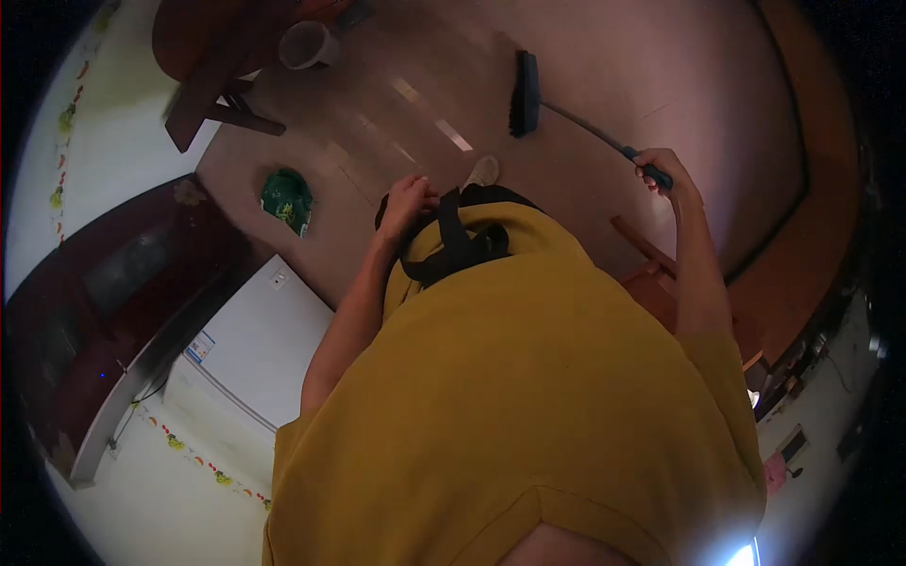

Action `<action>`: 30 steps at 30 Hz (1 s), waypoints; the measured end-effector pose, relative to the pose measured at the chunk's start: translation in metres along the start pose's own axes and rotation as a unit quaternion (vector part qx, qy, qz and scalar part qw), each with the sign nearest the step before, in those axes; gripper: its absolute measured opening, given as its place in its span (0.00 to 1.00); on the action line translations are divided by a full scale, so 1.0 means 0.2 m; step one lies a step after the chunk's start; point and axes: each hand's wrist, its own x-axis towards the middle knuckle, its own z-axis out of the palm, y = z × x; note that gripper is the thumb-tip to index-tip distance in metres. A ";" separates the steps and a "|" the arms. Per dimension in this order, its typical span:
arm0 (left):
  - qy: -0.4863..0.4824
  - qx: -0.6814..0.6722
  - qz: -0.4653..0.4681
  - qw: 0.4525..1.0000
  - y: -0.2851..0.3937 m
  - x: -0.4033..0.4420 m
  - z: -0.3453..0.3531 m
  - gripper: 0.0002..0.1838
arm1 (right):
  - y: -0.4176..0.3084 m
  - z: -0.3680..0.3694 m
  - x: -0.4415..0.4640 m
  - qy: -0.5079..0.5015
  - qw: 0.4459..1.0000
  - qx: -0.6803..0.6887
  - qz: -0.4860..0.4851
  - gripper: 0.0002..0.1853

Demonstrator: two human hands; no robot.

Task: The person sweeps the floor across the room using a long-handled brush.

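A broom (590, 129) with a dark bristled head and a thin handle reaches out over the floor on the right. My right hand (668, 174) is wrapped round the grip at the near end of its handle. The broom head stands at the top centre, away from my body. My left hand (411, 200) hangs in front of my waist with its fingers curled, beside the black straps (456, 241) on my clothes. Whether anything is inside those fingers is too small to make out.
A green bag (286, 202) lies on the floor at the left. Farther off are a wooden bench (200, 99) and a pale bin (308, 45). A white fridge (269, 330) stands at the lower left, and wooden furniture (651, 274) is near my right arm.
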 end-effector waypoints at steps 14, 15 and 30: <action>-0.103 0.070 -0.055 0.991 0.33 0.31 0.01 0.24 | -0.19 0.81 -0.23 -0.072 0.983 -0.034 -0.168 0.10; -0.110 0.092 -0.045 0.989 0.39 0.33 0.00 0.23 | -0.24 0.86 -0.22 -0.109 0.979 -0.019 -0.173 0.10; -0.079 0.144 -0.035 0.986 0.78 0.47 -0.44 0.22 | -0.91 1.55 0.31 -0.171 0.977 -0.089 -0.096 0.08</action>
